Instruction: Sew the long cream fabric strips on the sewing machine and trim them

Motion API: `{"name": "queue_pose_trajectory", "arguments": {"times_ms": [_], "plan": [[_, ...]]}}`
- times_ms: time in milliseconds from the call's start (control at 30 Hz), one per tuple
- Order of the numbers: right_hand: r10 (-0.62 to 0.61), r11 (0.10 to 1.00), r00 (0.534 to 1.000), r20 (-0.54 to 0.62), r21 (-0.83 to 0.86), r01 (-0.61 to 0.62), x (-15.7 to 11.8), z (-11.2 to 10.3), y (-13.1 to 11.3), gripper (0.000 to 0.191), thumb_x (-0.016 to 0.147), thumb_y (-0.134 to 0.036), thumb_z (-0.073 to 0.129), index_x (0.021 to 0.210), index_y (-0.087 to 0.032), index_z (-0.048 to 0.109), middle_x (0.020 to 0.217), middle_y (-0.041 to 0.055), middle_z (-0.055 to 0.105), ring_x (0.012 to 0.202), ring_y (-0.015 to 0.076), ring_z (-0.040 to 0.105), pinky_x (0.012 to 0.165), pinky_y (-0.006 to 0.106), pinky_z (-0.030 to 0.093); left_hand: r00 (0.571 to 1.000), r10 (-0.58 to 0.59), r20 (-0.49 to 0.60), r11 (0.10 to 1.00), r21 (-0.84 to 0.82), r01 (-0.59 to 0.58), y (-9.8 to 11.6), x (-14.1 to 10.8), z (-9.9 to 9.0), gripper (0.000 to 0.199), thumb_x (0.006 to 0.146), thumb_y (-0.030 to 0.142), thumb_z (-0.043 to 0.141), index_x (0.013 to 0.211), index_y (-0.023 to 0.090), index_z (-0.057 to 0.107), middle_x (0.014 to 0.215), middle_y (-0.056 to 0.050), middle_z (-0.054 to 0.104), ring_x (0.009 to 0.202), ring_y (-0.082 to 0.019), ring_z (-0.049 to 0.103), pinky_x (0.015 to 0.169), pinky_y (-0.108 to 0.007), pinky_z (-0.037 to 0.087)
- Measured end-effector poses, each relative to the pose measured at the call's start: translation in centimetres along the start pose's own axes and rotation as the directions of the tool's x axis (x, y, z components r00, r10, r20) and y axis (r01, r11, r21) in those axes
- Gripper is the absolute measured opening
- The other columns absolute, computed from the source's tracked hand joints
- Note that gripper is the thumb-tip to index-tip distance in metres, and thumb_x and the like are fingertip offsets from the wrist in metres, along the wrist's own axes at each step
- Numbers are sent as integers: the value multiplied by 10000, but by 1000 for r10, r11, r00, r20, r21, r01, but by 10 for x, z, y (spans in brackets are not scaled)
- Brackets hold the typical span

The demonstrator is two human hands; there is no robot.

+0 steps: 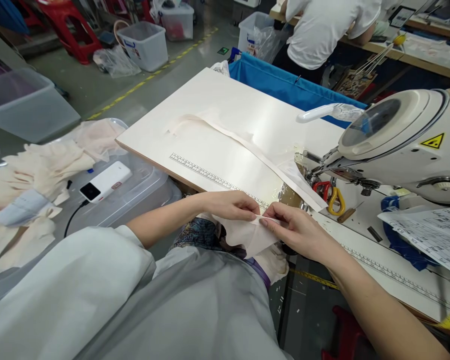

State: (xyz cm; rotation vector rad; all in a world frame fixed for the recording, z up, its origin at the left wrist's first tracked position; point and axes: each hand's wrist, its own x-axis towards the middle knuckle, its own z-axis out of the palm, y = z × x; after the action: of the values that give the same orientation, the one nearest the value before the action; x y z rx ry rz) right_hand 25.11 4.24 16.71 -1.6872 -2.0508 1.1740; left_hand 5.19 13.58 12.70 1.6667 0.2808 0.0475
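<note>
standing out first: a white table (210, 95) set at an angle, with a ruler scale (213, 175) printed along its near edge. a long pale strip (253, 147) curves across it, one end by the sewing machine (393, 140) at right. red scissors (322, 189) and yellow scissors (336, 201) lie below the machine head; printed paper (427, 232) is farther right. beyond the table's back edge, a blue bin (273, 82); past it, a person (330, 32) in white, bent over a bench. left side: a clear tub (150, 187) bearing a white device (108, 181) and heaped fabric (41, 167). gray floor (108, 85) behind, yellow line, red stool (69, 27). pose: left hand (234, 204) comes in nearly level from the left, fingers bent; right hand (290, 225) reaches in from lower right, thumb against forefinger. both pinch the upper edge of a pale cloth (247, 237), fingertips close together. the cloth hangs at the table's near edge, above the lap.
</note>
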Motion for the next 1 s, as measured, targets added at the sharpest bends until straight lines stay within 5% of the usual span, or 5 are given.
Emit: {"name": "queue_pose_trajectory", "arguments": {"times_ms": [200, 333, 500, 733, 1000], "plan": [[-69, 990, 995, -70, -130, 60, -5, 3, -10, 334, 953, -480, 443, 758, -220, 517, 634, -8, 521, 574, 144, 449, 532, 265, 314, 998, 53, -20, 998, 31, -53, 1, -2, 2, 273, 885, 402, 558, 774, 153, 557, 656, 24, 411, 590, -97, 335, 535, -236, 265], [-142, 990, 982, -124, -41, 138, -6, 8, -10, 329, 945, -509, 492, 797, -219, 537, 900, 57, 618, 711, 165, 518, 590, 271, 390, 995, 89, 33, 996, -26, -88, -3, -7, 1, 297, 911, 423, 548, 794, 150, 568, 664, 23, 386, 602, -100, 324, 545, -239, 269], [-32, 989, 999, -40, 142, 37, -8, 14, -2, 407, 906, -602, 539, 808, -207, 551, 725, 6, 549, 621, 137, 443, 512, 247, 337, 995, 104, 11, 995, -3, -104, -3, -12, 5, 316, 886, 458, 593, 822, 149, 614, 695, 8, 468, 625, -108, 380, 559, -237, 297], [6, 999, 990, -138, 38, -1, -14, 19, -4, 435, 886, -634, 523, 778, -213, 528, 693, 0, 536, 599, 137, 421, 506, 253, 316, 995, 79, -66, 993, 88, -73, 6, -13, 16, 320, 882, 448, 554, 800, 140, 582, 662, 18, 453, 611, -106, 376, 565, -237, 287], [5, 999, 988, -153, 47, 3, -28, 22, -5, 394, 905, -599, 511, 804, -219, 529, 737, 6, 567, 634, 149, 469, 525, 255, 346, 999, -18, 29, 992, -121, 21, -1, -12, 23, 359, 871, 500, 608, 824, 148, 556, 711, 20, 453, 633, -100, 397, 547, -220, 284]]}}
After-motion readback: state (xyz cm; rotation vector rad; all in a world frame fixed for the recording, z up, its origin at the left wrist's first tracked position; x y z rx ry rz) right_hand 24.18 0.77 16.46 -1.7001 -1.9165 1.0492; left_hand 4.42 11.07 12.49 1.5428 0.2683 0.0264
